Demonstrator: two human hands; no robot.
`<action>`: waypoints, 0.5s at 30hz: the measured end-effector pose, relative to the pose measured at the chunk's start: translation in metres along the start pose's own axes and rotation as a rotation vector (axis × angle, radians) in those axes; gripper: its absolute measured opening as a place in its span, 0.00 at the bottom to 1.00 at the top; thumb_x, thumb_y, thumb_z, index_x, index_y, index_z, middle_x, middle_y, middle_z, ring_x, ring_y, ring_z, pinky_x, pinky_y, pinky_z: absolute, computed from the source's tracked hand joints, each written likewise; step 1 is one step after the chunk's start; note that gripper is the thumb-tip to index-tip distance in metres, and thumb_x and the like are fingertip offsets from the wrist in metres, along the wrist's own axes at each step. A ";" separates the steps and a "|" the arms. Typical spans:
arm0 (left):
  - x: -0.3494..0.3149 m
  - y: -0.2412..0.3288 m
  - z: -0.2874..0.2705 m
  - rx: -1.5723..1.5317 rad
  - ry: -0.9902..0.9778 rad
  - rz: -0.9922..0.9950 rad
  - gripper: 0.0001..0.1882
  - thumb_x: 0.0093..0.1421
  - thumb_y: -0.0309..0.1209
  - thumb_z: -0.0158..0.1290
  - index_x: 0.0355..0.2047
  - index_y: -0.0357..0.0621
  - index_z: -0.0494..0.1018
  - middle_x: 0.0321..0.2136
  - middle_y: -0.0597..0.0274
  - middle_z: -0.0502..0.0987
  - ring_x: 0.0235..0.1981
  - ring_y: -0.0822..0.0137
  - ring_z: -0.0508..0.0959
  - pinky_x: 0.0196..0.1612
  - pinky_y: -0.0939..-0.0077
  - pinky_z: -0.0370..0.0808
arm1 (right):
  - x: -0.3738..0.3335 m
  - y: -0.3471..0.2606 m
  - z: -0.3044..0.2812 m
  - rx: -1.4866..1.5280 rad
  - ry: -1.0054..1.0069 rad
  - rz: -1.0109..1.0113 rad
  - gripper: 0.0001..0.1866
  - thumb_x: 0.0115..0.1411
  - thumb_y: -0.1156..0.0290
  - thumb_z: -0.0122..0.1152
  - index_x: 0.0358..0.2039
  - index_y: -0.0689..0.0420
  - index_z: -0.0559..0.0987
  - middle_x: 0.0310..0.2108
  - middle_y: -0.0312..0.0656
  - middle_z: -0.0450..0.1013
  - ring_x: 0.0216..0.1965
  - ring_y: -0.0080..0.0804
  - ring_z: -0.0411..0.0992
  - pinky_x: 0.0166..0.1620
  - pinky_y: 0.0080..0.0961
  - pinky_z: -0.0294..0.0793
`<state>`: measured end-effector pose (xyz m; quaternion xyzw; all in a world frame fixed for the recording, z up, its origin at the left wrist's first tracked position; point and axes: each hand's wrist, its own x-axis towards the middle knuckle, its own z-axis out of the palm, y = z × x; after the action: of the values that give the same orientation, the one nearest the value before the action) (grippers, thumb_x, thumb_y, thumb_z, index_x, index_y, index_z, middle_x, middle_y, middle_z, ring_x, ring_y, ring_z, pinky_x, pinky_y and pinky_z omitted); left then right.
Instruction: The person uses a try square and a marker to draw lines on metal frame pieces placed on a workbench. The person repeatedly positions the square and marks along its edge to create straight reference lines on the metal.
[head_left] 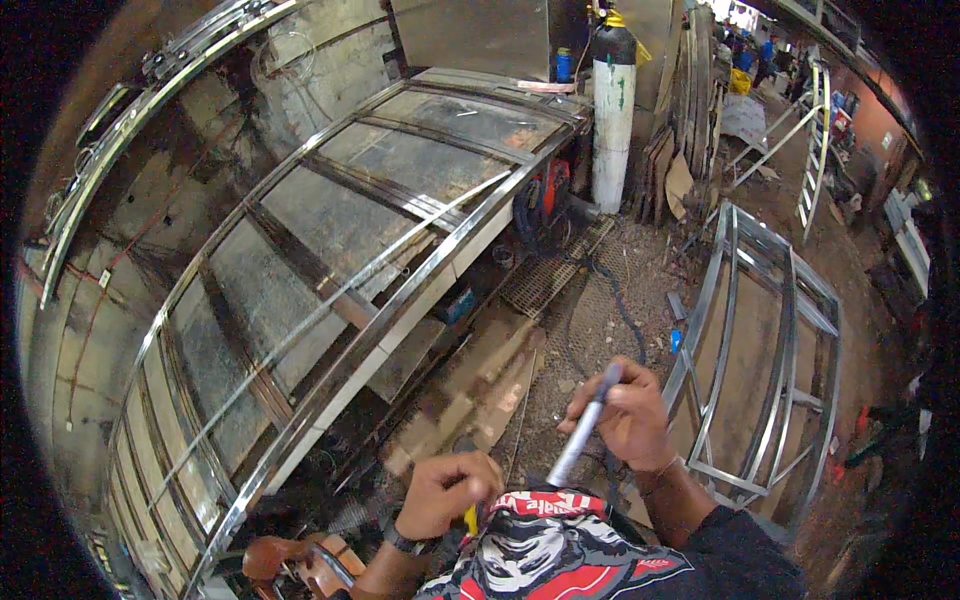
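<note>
My right hand (632, 418) is closed around a white marker pen (574, 450) with a dark upper end. The pen slants down to the left, in front of my printed black shirt (550, 550). To its left, my left hand (452, 492) is curled, with a watch on the wrist. A bit of something yellow and dark (470, 520) shows at its underside, mostly hidden by the fingers. The hands are apart. Beyond the left hand stands a long metal frame (440, 255) with crossbars, on a work table.
A smaller welded metal frame (712, 395) leans at the right. A tall white gas cylinder (612, 130) stands at the back near a red machine (555, 187). Dark cable (628, 318) crosses the littered floor. A brown rounded object (275, 558) sits at lower left.
</note>
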<state>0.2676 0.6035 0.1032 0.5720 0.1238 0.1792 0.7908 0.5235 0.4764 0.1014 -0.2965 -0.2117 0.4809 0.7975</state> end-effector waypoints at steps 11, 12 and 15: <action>0.040 -0.018 -0.127 0.417 0.343 -0.206 0.13 0.66 0.33 0.63 0.43 0.35 0.84 0.33 0.67 0.84 0.37 0.77 0.80 0.42 0.78 0.75 | 0.118 0.143 0.040 -0.656 -0.115 0.115 0.05 0.66 0.75 0.67 0.38 0.61 0.79 0.35 0.31 0.75 0.37 0.16 0.71 0.40 0.19 0.74; 0.041 -0.014 -0.139 0.358 0.327 -0.220 0.13 0.66 0.33 0.63 0.43 0.35 0.84 0.33 0.67 0.84 0.36 0.77 0.80 0.42 0.78 0.75 | 0.130 0.146 0.051 -0.593 -0.137 0.086 0.04 0.67 0.75 0.66 0.38 0.61 0.79 0.35 0.31 0.75 0.38 0.15 0.71 0.41 0.19 0.74; 0.050 0.001 -0.167 0.222 0.286 -0.284 0.12 0.65 0.34 0.65 0.40 0.36 0.84 0.32 0.66 0.84 0.34 0.78 0.79 0.40 0.79 0.75 | 0.162 0.159 0.065 -0.643 -0.084 0.066 0.06 0.68 0.73 0.65 0.42 0.61 0.79 0.36 0.32 0.75 0.39 0.17 0.72 0.43 0.20 0.74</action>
<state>0.2459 0.7685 0.0524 0.6010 0.3327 0.1304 0.7149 0.4535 0.6955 0.0504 -0.5197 -0.3757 0.4270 0.6376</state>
